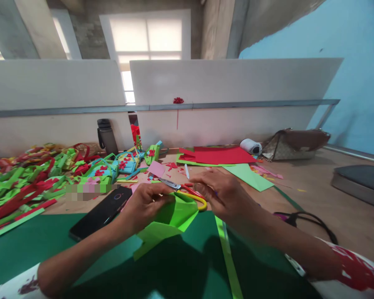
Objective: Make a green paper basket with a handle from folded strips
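My left hand [151,201] pinches a bright green paper piece [177,211], folded into an open pocket shape with a loose flap hanging toward me. My right hand [220,191] is at the paper's right, fingers bent and drawn together; what they hold, if anything, is hidden. Just behind the paper is a pair of scissors [171,184] with red and yellow handles, partly covered by it. A small white stick-like object [186,171] shows by the right fingertips; I cannot tell whether they touch it. A narrow green strip [226,253] lies on the dark green mat [187,274].
A black phone [101,211] lies left of my hands. Small paper bags [101,170] and strips pile up at the left, near a dark bottle [107,137]. Red sheets [221,154], a pale green sheet [251,176], a white roll [251,146] and a handbag [296,144] are at right.
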Action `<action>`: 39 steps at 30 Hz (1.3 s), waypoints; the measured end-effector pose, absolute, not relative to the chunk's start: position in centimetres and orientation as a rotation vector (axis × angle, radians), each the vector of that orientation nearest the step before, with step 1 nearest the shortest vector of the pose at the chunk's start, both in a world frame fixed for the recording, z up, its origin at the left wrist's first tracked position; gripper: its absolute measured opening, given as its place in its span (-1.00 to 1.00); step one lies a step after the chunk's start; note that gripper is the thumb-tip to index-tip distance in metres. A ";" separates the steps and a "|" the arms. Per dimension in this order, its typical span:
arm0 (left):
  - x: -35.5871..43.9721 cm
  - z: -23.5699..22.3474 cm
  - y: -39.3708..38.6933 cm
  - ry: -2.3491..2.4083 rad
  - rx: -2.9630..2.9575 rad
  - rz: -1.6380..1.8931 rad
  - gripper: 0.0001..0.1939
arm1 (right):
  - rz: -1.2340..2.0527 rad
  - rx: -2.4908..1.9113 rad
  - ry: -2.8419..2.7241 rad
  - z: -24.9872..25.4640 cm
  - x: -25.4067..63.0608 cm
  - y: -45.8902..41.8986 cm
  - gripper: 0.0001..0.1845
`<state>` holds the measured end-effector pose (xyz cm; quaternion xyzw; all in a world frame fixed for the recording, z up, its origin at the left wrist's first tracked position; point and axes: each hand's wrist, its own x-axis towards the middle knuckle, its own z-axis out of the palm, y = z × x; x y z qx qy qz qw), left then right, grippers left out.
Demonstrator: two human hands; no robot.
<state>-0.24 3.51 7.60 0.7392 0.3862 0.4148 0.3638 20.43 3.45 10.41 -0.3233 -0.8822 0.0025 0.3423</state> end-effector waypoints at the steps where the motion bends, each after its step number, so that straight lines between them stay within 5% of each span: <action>1: -0.2 7.7 3.6 0.993 1.824 1.093 -0.83 | 0.032 -0.843 -2.240 10.5 20.5 3.5 -0.82; 19: -0.2 8.7 3.5 1.085 1.557 1.257 -0.74 | 0.026 -0.639 -2.133 8.6 20.3 3.3 -0.91; 23: 0.1 8.2 3.7 1.013 1.370 1.263 -0.62 | -0.086 -0.584 -2.136 8.5 20.5 3.1 -0.74; 28: 0.1 7.5 4.0 1.027 1.285 1.192 -0.78 | -0.386 -0.454 -2.204 7.7 20.0 2.6 -0.51; 39: 1.0 6.8 3.2 1.082 1.243 1.023 -0.79 | -0.250 -0.697 -2.243 7.8 19.8 2.8 -0.84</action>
